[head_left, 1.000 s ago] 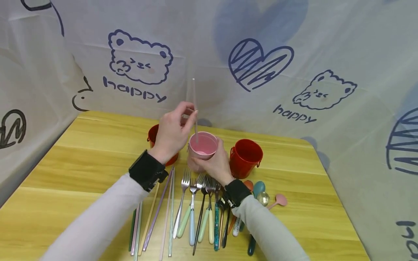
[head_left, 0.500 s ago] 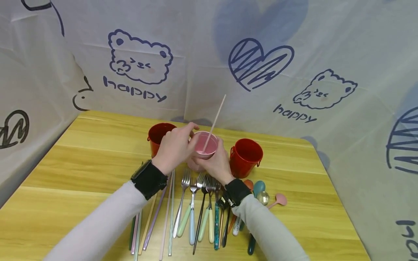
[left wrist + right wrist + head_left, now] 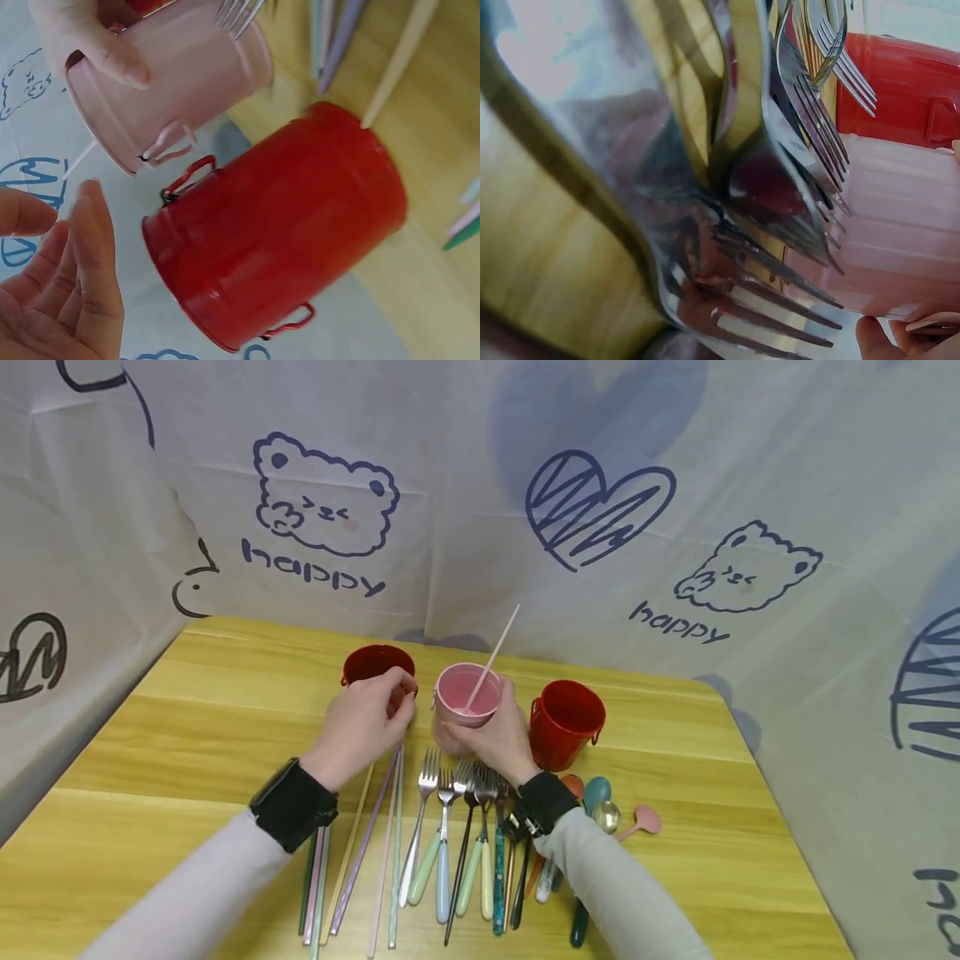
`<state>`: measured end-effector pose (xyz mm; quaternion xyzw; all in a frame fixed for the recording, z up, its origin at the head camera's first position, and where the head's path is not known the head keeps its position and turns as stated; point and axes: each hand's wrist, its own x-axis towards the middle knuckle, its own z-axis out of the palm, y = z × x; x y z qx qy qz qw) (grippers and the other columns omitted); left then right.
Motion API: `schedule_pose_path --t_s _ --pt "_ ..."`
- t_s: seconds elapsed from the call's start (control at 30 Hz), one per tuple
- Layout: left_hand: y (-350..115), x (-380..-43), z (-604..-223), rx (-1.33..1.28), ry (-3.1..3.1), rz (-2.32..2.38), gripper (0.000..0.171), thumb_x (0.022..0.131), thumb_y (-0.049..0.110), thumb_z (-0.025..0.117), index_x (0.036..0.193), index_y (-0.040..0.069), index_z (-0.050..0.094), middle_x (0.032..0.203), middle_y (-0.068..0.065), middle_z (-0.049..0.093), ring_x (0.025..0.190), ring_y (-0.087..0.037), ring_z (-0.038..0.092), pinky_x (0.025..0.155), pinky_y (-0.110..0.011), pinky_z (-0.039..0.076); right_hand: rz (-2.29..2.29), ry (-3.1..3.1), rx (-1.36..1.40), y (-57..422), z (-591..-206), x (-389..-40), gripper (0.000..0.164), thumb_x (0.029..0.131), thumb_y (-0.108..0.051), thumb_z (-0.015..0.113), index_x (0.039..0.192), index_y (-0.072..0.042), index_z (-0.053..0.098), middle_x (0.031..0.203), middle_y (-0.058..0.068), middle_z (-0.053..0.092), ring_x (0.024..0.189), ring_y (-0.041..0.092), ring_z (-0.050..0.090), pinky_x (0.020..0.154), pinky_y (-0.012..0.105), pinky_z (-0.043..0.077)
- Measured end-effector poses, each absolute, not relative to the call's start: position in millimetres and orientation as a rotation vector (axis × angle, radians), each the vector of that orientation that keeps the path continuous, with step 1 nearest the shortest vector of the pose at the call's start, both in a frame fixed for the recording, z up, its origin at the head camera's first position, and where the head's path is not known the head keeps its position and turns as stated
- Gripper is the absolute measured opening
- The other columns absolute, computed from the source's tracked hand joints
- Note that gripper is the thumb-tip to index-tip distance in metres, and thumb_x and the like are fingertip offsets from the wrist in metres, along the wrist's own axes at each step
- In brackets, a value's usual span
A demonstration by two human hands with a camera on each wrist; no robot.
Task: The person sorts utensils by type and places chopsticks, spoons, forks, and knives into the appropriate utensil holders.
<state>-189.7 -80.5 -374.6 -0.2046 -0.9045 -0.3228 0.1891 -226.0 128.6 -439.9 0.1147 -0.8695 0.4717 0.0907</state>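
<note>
A pink pail (image 3: 453, 689) stands at the back of the table, and my right hand (image 3: 501, 737) grips its rim and side with thumb and fingers. A pale pink chopstick (image 3: 497, 648) leans inside it, its upper end slanting right. My left hand (image 3: 363, 722) hovers in front of the left red pail (image 3: 277, 225), holding nothing, fingers loosely curled. In the left wrist view, thumb and fingers of the left hand (image 3: 71, 277) are apart. Several forks (image 3: 429, 772) fill much of the right wrist view, close before the pink pail.
Another red pail (image 3: 558, 739) stands right of the pink one. Several coloured chopsticks, among them a purple chopstick (image 3: 363, 852), lie at the front left. Spoons, including a teal spoon (image 3: 597, 792) and a pink spoon (image 3: 647, 820), lie under and beyond the right forearm. A printed cloth (image 3: 465, 485) hangs behind.
My left hand has let go of the pale chopstick, which has dropped into the pink pail and tilted right. The left hand has then drawn back leftward and down. The right hand stays put.
</note>
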Motion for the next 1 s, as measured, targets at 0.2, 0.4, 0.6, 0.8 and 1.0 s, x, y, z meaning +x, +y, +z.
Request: schedule_pose_path --t_s 0.2,0.4,0.6,0.8,1.0 --pt "-95.2 -172.6 -388.2 -0.533 -2.611 -0.932 0.009 0.088 0.012 0.061 0.094 0.008 0.056 0.066 0.000 0.054 0.051 -0.013 0.046 0.046 -0.027 0.040 1.397 -2.595 0.326 128.4 -441.4 -225.2 0.091 0.067 -0.035 0.085 0.138 -0.015 0.032 0.130 0.002 0.051 0.115 0.023 0.050 0.093 0.044 0.048" --pt "-118.3 -152.2 -400.1 -0.448 -2.778 -0.845 0.019 0.085 0.012 0.062 0.101 0.004 0.054 0.065 -0.001 0.053 0.045 -0.011 0.041 0.039 -0.027 0.034 1.408 -2.596 0.344 128.3 -442.6 -226.7 0.091 0.067 -0.036 0.084 0.138 -0.015 0.031 0.131 0.005 0.051 0.116 0.026 0.050 0.092 0.045 0.048" --pt "-143.2 -134.3 -409.2 -0.318 -3.004 -0.737 0.029 0.085 0.018 0.062 0.104 -0.002 0.052 0.054 0.001 0.042 0.042 -0.012 0.039 0.038 -0.026 0.030 1.440 -2.571 0.343 132.5 -442.2 -225.6 0.093 0.067 -0.034 0.085 0.139 -0.013 0.031 0.131 0.010 0.051 0.117 0.030 0.050 0.092 0.046 0.048" --pt "-160.0 -124.1 -418.2 -0.238 -3.166 -0.679 0.028 0.085 0.024 0.064 0.091 -0.002 0.055 0.059 -0.002 0.045 0.049 -0.016 0.043 0.042 -0.028 0.033 1.413 -2.578 0.327 133.7 -440.7 -225.4 0.092 0.067 -0.035 0.084 0.139 -0.012 0.031 0.131 0.006 0.051 0.117 0.027 0.050 0.093 0.045 0.048" --pt "-166.1 -112.8 -425.4 -0.225 -3.249 -0.660 0.025 0.085 0.026 0.063 0.069 0.009 0.052 0.054 0.001 0.043 0.046 -0.014 0.040 0.042 -0.027 0.028 1.428 -2.566 0.358 127.9 -441.5 -227.5 0.093 0.066 -0.035 0.085 0.138 -0.011 0.031 0.131 0.008 0.051 0.117 0.029 0.050 0.093 0.046 0.047"
